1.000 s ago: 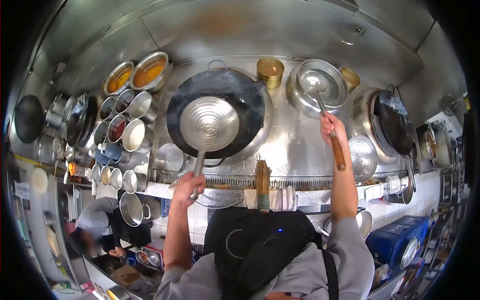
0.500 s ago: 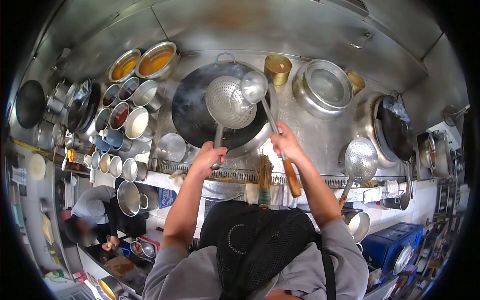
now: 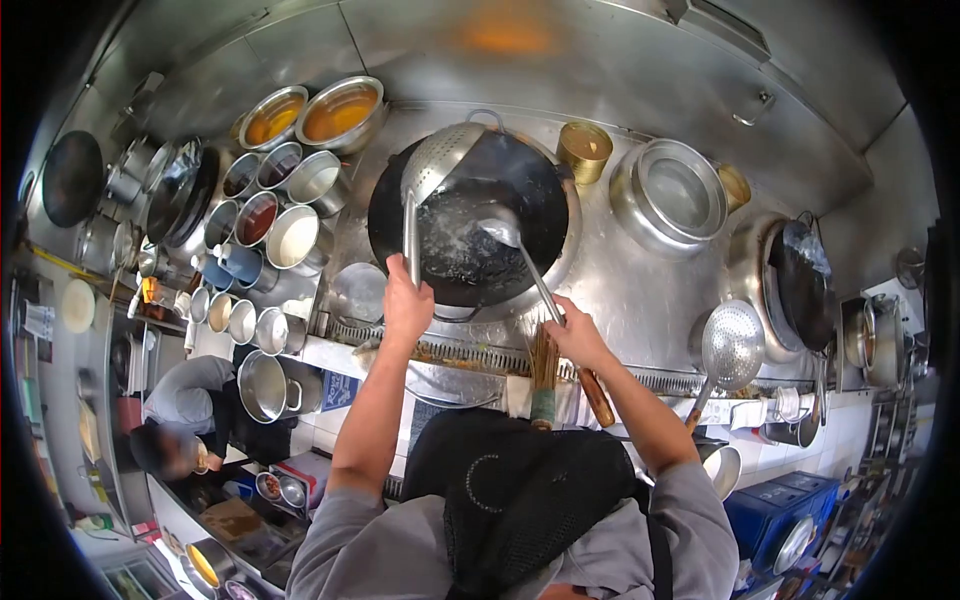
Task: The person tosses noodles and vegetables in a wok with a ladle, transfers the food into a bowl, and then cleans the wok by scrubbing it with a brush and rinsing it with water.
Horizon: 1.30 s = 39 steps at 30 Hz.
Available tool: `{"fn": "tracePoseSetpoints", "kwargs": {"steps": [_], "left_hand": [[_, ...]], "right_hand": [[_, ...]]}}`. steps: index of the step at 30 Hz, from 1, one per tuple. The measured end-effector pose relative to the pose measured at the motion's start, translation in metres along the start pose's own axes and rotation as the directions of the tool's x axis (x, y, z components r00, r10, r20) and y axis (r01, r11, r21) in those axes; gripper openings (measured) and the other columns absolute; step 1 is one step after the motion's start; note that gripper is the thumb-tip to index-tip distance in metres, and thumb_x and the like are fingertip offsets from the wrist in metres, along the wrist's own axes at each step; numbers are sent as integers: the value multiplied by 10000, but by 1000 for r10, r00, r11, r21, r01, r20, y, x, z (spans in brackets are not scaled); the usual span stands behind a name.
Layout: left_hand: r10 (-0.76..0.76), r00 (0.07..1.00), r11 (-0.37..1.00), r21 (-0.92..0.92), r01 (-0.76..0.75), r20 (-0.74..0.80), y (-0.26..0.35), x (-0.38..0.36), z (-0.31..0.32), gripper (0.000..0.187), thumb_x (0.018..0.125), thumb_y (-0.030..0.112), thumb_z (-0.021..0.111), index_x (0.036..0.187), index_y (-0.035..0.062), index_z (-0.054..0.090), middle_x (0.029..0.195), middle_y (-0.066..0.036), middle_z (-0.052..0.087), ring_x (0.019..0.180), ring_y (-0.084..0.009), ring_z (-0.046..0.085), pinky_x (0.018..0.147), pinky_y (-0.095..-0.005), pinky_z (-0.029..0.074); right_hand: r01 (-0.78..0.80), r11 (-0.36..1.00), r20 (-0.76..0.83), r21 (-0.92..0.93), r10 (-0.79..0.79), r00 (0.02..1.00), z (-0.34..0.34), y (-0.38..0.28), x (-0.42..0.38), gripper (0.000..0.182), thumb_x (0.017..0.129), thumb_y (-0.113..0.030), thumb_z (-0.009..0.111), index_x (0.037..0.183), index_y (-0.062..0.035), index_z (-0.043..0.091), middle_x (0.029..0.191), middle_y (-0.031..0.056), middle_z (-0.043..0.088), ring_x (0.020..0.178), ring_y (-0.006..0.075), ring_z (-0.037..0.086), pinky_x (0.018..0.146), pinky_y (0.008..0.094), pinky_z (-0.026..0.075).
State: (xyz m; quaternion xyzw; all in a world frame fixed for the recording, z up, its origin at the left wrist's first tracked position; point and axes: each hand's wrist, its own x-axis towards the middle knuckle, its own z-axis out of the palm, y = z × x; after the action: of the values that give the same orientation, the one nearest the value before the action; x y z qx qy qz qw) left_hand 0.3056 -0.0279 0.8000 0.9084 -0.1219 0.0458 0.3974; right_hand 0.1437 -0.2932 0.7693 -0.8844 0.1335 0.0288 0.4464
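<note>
A large black wok (image 3: 400, 245) sits on the steel range, with bubbling, steaming liquid (image 3: 465, 240) in it. My left hand (image 3: 407, 302) is closed around the metal handle of a perforated strainer (image 3: 437, 160), which is tilted over the wok's far left side. In my right hand (image 3: 578, 332) is a long ladle (image 3: 540, 280) with a wooden handle end. The ladle's bowl is down in the wok, right of its middle. A bamboo wok brush (image 3: 543, 385) stands at the range's front edge, close to my right hand.
Bowls of orange-yellow liquid (image 3: 342, 110) and several seasoning pots (image 3: 294, 238) stand to the left. On the right are a tin can (image 3: 584, 150), a nested steel pot (image 3: 668, 195) and another strainer (image 3: 733, 345). A person in grey (image 3: 185, 410) bends at the lower left.
The strainer has swung up and left and tipped onto its side. The ladle has come away from it and dropped into the wok, where bubbling liquid now shows.
</note>
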Motion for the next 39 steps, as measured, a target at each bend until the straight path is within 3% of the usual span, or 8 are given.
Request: {"fn": "tracePoseSetpoints", "kwargs": {"steps": [3, 8, 13, 18, 20, 32, 36, 39], "left_hand": [[20, 998, 989, 148, -28, 53, 2, -13, 11, 562, 827, -4, 590, 1303, 26, 292, 1059, -355, 598, 925, -553, 601, 776, -593, 474], [3, 997, 999, 40, -6, 74, 10, -14, 6, 537, 843, 9, 578, 1314, 25, 319, 1110, -337, 610, 944, -526, 619, 826, -583, 492], [25, 997, 998, -64, -29, -69, -26, -40, -48, 550, 868, 15, 604, 1353, 14, 344, 1135, -308, 619, 1042, -469, 630, 889, -495, 499], [-216, 968, 963, -194, 189, -126, -79, -87, -101, 514, 876, 18, 618, 1320, -20, 362, 1046, -186, 605, 877, -287, 626, 776, -390, 512], [-474, 880, 818, -391, 422, -41, -72, -99, -118, 473, 861, 10, 609, 1273, -14, 378, 844, -92, 550, 567, -125, 509, 494, -281, 414], [-483, 691, 33, -778, 628, 537, -223, -142, -126, 271, 839, -21, 595, 1088, 44, 507, 753, -54, 554, 522, -141, 491, 485, -273, 391], [-521, 694, 492, -490, 720, 496, -278, -152, -124, 394, 823, 86, 678, 1189, 32, 540, 811, -69, 614, 653, -172, 586, 595, -301, 474], [-295, 955, 955, -18, 296, 17, -280, -150, -118, 459, 868, 104, 680, 1283, -11, 521, 914, -111, 653, 767, -224, 629, 732, -366, 520]], "right_hand": [[-160, 763, 126, 626, 103, 987, -11, -28, 8, 516, 941, -97, 607, 1402, 26, 412, 620, 25, 534, 390, 100, 456, 359, 281, 346], [-184, 584, 158, 791, 95, 983, 11, -48, 12, 533, 938, -94, 599, 1418, 5, 391, 605, 20, 517, 391, 108, 448, 361, 289, 335], [-23, 958, -284, 287, 108, 953, 0, 1, -26, 537, 946, -110, 606, 1454, -88, 433, 832, 135, 686, 612, 117, 578, 561, 323, 485], [-85, 949, -553, -302, -101, 827, -22, 79, -66, 589, 897, -49, 600, 1457, -85, 419, 996, 263, 692, 766, 394, 696, 680, 462, 541], [-142, 929, -565, -342, -83, 821, -17, 118, -79, 598, 883, -50, 605, 1452, -76, 423, 1002, 273, 683, 809, 438, 677, 703, 499, 533], [-446, 824, -166, -349, 415, 895, 70, 82, -76, 884, 817, -489, 744, 1494, -53, 379, 1325, 299, 515, 1229, 477, 515, 1002, 486, 455], [-443, 886, -13, -137, 446, 895, 101, 68, -84, 921, 815, -512, 697, 1521, -39, 340, 1306, 342, 542, 1249, 461, 532, 1012, 462, 454], [-565, 812, -24, 148, 574, 819, 82, 104, -74, 871, 806, -391, 720, 1506, -18, 359, 1229, 289, 623, 1118, 368, 632, 941, 413, 497]]}}
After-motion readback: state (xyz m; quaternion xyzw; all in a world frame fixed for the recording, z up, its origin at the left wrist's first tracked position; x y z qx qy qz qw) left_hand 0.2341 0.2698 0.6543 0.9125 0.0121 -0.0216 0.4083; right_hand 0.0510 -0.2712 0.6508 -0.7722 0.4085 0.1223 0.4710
